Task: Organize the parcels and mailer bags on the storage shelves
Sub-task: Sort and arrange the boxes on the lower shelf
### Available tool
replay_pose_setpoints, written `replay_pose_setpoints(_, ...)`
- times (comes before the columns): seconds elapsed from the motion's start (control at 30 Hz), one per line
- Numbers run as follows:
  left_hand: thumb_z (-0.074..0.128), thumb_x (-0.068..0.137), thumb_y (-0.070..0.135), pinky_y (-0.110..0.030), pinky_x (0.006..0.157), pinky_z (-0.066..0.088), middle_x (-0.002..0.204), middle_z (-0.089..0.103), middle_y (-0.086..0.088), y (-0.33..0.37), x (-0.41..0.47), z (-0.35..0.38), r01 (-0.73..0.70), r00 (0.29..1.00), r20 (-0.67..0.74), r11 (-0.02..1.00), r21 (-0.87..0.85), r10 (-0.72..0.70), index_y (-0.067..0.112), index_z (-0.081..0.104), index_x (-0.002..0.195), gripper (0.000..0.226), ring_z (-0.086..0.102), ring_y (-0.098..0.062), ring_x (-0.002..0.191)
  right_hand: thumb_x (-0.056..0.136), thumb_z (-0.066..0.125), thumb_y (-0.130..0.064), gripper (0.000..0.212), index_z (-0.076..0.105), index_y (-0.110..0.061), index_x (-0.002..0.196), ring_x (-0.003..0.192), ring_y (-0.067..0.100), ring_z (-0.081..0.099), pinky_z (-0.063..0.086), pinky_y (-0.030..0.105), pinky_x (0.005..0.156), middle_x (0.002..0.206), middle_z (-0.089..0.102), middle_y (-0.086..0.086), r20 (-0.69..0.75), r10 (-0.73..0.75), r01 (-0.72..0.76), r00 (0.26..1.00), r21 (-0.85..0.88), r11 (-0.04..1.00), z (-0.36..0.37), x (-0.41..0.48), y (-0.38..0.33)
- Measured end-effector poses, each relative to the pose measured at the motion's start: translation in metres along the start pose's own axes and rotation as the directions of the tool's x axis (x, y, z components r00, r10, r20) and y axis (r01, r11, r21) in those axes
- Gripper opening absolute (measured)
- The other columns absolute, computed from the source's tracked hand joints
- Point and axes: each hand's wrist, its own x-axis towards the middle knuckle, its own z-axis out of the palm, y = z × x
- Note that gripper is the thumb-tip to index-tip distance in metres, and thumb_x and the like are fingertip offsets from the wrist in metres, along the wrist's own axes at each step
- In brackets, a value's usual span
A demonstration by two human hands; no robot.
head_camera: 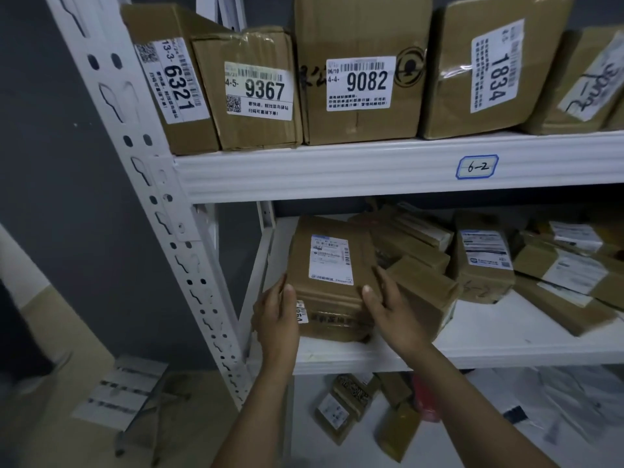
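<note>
White shelves [371,172] carry labelled cardboard parcels [361,79].

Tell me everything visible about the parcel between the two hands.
The parcel is a brown cardboard box, taped glossy, lying flat at the left end of the shelf under the 6-2 tag. A white shipping label sits on top; a small sticker on its front corner. The left hand and right hand press its sides, thumbs on top.
</note>
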Motion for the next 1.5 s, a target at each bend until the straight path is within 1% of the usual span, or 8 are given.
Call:
replay_pose_setpoints(0.1,0.031,0.073,0.086,-0.047,0.116,0.027,0.134,0.043,0.031,0.012,-0.007,-0.006,0.02,0.992,0.126,0.995,-0.101,-0.007,0.068,0.052,0.112,0.048,0.031,-0.011,0.14,0.095,0.04,-0.056,0.052,0.029,-0.044,0.145,0.136,0.025,0.037,0.037,0.052,0.108,0.151,0.037,-0.002,-0.027,0.069,-0.067,0.997,0.091,0.994,-0.007,-0.003,-0.003)
replay_pose_setpoints(0.23,0.057,0.089,0.052,-0.041,0.112,0.036,0.144,0.048,0.009,0.024,-0.016,-0.011,-0.045,0.982,0.181,0.995,-0.084,0.06,0.064,0.05,0.115,0.029,0.043,-0.008,0.133,0.1,0.039,-0.042,0.045,0.034,-0.036,0.145,0.13,0.022,0.043,0.039,0.046,0.108,0.144,0.041,-0.003,0.002,0.114,-0.112,0.993,0.202,0.973,-0.018,-0.011,-0.003)
replay_pose_setpoints(0.57,0.083,0.068,0.043,-0.031,0.113,0.032,0.152,0.032,0.01,0.039,-0.037,-0.011,-0.12,0.973,0.198,0.993,-0.013,0.12,0.06,0.053,0.113,0.056,0.035,-0.006,0.138,0.072,0.06,-0.068,0.071,0.033,-0.049,0.135,0.112,0.01,0.054,0.053,0.043,0.094,0.12,0.052,-0.017,0.294,0.192,-0.318,0.936,0.478,0.819,-0.026,-0.039,0.001)
replay_pose_setpoints(0.87,0.08,0.074,0.005,-0.017,0.084,0.053,0.131,0.057,0.008,0.044,-0.04,-0.024,-0.103,0.986,0.105,0.962,-0.253,0.133,0.042,0.038,0.135,0.082,0.06,0.003,0.11,0.069,0.045,-0.077,0.066,0.05,-0.042,0.125,0.108,-0.002,0.051,0.044,0.032,0.1,0.136,0.051,-0.011,0.345,0.06,-0.102,0.937,0.104,0.989,-0.033,-0.045,-0.023)
replay_pose_setpoints(1.0,0.077,0.077,0.004,-0.03,0.092,0.053,0.126,0.06,0.015,0.039,-0.04,-0.026,-0.114,0.969,0.189,0.969,-0.22,0.157,0.046,0.042,0.133,0.078,0.061,-0.001,0.111,0.076,0.063,-0.048,0.089,0.013,-0.043,0.15,0.115,-0.014,0.047,0.048,0.01,0.082,0.145,0.037,-0.019,0.312,-0.189,0.118,0.931,0.234,0.965,-0.025,-0.042,-0.038)
replay_pose_setpoints(1.1,0.073,0.08,0.007,-0.036,0.101,0.048,0.127,0.059,0.018,0.034,-0.045,-0.026,-0.132,0.963,0.201,0.965,-0.228,0.179,0.049,0.042,0.129,0.072,0.057,-0.003,0.119,0.074,0.071,-0.046,0.102,-0.006,-0.059,0.14,0.135,-0.004,0.033,0.046,0.021,0.097,0.15,0.026,-0.023,0.265,-0.296,0.242,0.918,0.219,0.945,-0.024,-0.039,-0.044)
replay_pose_setpoints(1.4,0.074,0.081,0.022,-0.039,0.113,0.034,0.143,0.043,0.014,0.051,-0.032,-0.033,-0.375,0.91,0.252,0.912,0.166,0.328,0.042,0.049,0.131,0.059,0.039,-0.002,0.132,0.08,0.069,-0.05,0.042,0.055,-0.026,0.111,0.105,0.013,0.058,0.054,0.037,0.086,0.131,0.046,-0.001,0.082,-0.088,0.097,0.993,-0.105,0.99,-0.016,-0.043,-0.022)
replay_pose_setpoints(1.5,0.078,0.074,0.042,-0.046,0.119,0.019,0.159,0.014,0.0,0.028,-0.031,-0.034,-0.201,0.974,0.18,0.899,0.39,0.14,0.04,0.031,0.146,0.086,0.014,-0.02,0.145,0.08,0.069,-0.051,0.047,0.053,-0.028,0.117,0.12,0.013,0.049,0.044,0.032,0.094,0.139,0.044,-0.003,0.058,-0.159,0.169,0.986,-0.277,0.946,-0.019,-0.039,-0.017)
